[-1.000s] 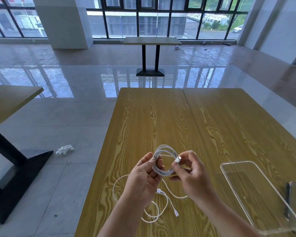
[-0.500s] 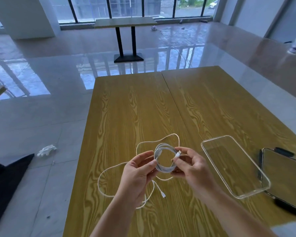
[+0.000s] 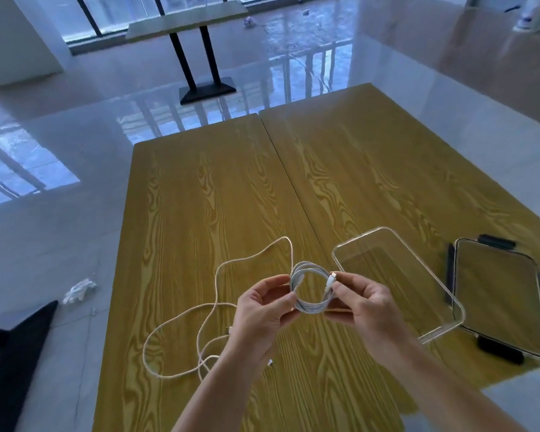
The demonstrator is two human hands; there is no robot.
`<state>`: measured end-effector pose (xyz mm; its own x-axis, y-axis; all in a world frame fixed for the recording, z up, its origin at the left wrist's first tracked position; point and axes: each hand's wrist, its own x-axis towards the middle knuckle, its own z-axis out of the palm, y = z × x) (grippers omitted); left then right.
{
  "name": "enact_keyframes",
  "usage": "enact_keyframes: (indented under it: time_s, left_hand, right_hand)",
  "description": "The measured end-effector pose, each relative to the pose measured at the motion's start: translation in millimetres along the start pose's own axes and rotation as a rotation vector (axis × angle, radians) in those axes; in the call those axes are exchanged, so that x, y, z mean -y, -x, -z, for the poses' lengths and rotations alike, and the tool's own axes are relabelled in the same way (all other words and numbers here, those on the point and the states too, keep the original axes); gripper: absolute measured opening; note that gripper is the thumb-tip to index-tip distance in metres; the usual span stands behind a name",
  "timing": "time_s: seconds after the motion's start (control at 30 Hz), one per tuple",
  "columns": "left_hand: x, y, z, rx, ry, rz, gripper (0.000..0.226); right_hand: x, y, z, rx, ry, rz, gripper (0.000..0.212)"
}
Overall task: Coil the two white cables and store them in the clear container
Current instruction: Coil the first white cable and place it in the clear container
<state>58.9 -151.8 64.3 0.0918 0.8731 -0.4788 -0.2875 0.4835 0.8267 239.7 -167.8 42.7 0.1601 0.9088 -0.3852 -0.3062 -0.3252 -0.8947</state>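
The coiled white cable [image 3: 310, 289] hangs in the air between my hands, just above the wooden table [image 3: 231, 188], so its loops stay round instead of flattening. My left hand [image 3: 262, 310] pinches the left side of the coil to stop the turns from springing apart, while my right hand [image 3: 365, 304] pinches the right side with the connector end [image 3: 331, 277] pressed along the loops, so the loose tip stays tucked in. The second white cable [image 3: 181, 322] lies uncoiled on the table under my left forearm, waiting its turn. The clear container [image 3: 399, 282] sits open just right of my hands, close enough, I judge, for a short drop-in. Its lid [image 3: 499, 297] with dark clips rests beside it.
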Motion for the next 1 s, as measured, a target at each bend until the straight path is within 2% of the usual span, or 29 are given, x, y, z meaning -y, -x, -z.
enact_keyframes:
  time_s: [0.43,0.73,1.0]
  left_hand:
    - [38,-72,-110,-0.047,-0.256,0.114,0.022]
    - [60,-116,-155,-0.080,-0.448,0.140,0.018]
    - [78,-160,-179,-0.139,-0.642,0.210,0.015]
  right_hand:
    - [6,-50,115,-0.060,-0.199,-0.218,0.023]
    - [-4,-83,157,-0.135,-0.308,-0.343,0.020]
    - [-11,-110,169,-0.216,-0.290,-0.363,0.023]
